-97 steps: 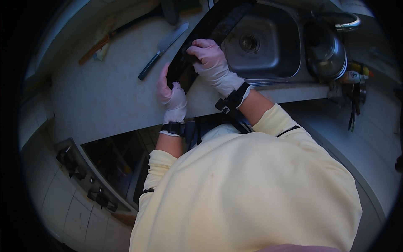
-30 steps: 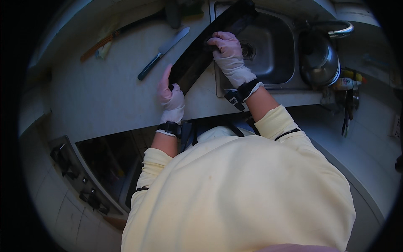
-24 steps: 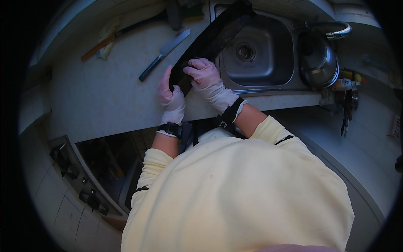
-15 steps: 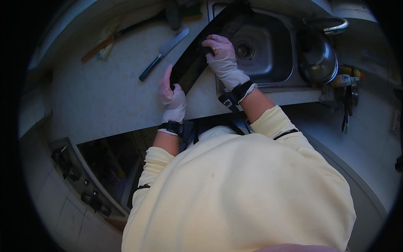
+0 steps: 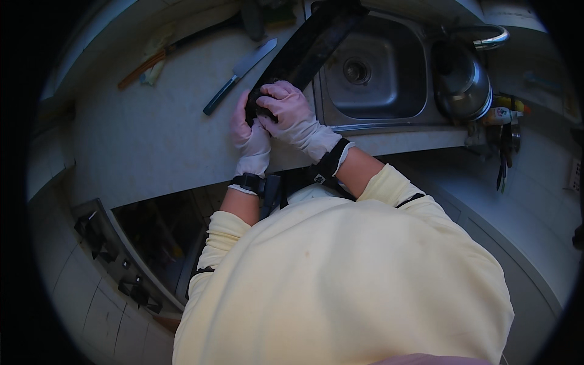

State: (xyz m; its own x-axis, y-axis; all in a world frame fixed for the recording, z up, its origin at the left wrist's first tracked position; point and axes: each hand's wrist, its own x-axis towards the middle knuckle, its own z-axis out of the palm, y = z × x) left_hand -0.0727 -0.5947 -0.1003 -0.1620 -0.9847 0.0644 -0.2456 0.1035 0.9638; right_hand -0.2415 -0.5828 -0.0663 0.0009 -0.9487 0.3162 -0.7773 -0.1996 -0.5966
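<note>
Grips the near end of a long dark piece (image 5: 307, 48) in the left hand (image 5: 250, 137), between thumb and fingers. Sets the right hand (image 5: 291, 111) close against the left at that same end, fingers curled around a small dark wad (image 5: 265, 112), perhaps a scrubber, though too dim to be sure. Has the piece's long axis running away from both hands, up and to the right, from above the counter (image 5: 146, 134) across the left rim of the sink (image 5: 380, 88). Leaves nearly all that length beyond the grip, nearer to the right hand than to the left. Shows a knife (image 5: 246, 66) just left of the piece, roughly parallel, blade pointing away, apart from both hands.
</note>
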